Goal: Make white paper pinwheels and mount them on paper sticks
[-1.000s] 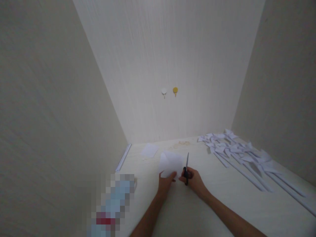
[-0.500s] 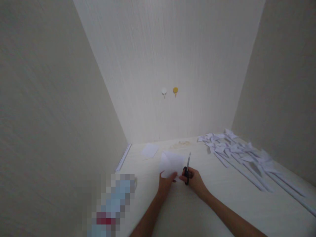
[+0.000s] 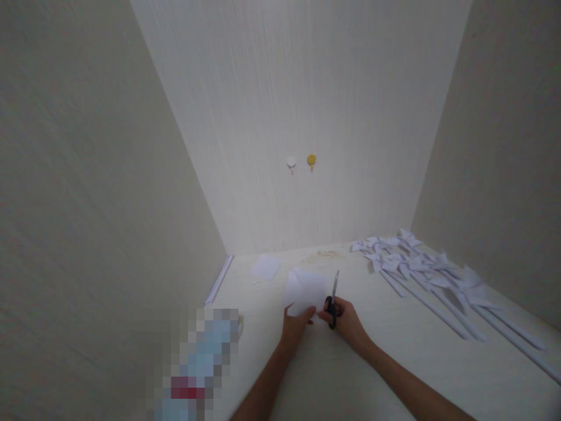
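A white sheet of paper (image 3: 304, 287), creased across its face, is pinched in my left hand (image 3: 297, 327) with the thumb on top. My right hand (image 3: 344, 318) holds black-handled scissors (image 3: 332, 310). Their metal blades look closed and point away from me, to the right of the paper. The fingertips of my right hand are close to the paper's near right corner; whether they touch it I cannot tell. Beyond the paper, to the left, another white sheet (image 3: 265, 267) lies flat on the pale surface (image 3: 315, 374).
Several paper pinwheels on rolled paper sticks (image 3: 421, 269) lie along the right wall. White rolled sticks (image 3: 219, 279) rest against the left wall. Small beige bits (image 3: 326, 254) lie at the back. A white hook (image 3: 291, 162) and a yellow hook (image 3: 311, 159) are on the back wall. The lower left is pixelated.
Both hands stay in nearly the same place, with the paper and scissors still held. The paper has shifted only very slightly.
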`<state>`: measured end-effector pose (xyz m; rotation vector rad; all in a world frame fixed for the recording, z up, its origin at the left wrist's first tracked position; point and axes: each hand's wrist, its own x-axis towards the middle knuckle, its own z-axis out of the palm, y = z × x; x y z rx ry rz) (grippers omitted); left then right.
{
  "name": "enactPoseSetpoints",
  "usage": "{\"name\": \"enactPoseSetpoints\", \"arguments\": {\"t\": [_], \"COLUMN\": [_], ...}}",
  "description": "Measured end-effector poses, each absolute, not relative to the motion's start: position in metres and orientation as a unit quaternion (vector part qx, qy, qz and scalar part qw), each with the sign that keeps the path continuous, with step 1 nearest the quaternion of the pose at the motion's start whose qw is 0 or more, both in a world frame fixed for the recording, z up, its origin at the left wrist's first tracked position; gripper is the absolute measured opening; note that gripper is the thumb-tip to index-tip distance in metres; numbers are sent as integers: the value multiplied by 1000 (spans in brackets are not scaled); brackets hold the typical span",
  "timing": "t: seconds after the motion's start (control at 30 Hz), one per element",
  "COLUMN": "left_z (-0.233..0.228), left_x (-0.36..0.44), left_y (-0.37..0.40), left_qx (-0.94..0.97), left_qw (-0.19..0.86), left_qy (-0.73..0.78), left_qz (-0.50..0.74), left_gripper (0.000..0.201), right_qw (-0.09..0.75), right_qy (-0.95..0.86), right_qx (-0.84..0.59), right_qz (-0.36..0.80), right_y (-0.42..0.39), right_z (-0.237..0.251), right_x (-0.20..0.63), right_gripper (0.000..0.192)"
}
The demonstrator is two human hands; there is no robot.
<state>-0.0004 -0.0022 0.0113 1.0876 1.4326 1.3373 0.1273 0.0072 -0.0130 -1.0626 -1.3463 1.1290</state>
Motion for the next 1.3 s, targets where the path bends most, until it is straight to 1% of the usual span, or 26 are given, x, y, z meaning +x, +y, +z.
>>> {"name": "enactPoseSetpoints", "arguments": {"t": [0.2, 0.57, 0.73, 1.1, 1.3], "left_z": [7, 0, -2, -1, 3], "left_x": [-1, -2, -3, -3, -3], "left_y": [0, 3, 5, 3, 2], "left_qx": [476, 488, 494, 478, 439], "left_qw": [437, 463, 464, 482, 481], "left_qy": [559, 539, 534, 510, 519], "left_qz": [519, 507, 506, 528, 554], "left_gripper": [13, 13, 11, 10, 12], "right_qw": [514, 510, 494, 470, 456], "right_qy": [-559, -573, -590, -604, -621], "right_qx": [-440, -428, -426, -434, -424], "right_qz": [479, 478, 477, 476, 476], "right_y": [7, 8, 8, 6, 5], "right_z": [-14, -16, -13, -13, -14], "right_x": [127, 127, 127, 125, 124], "right_gripper": [27, 24, 21, 20, 22]}}
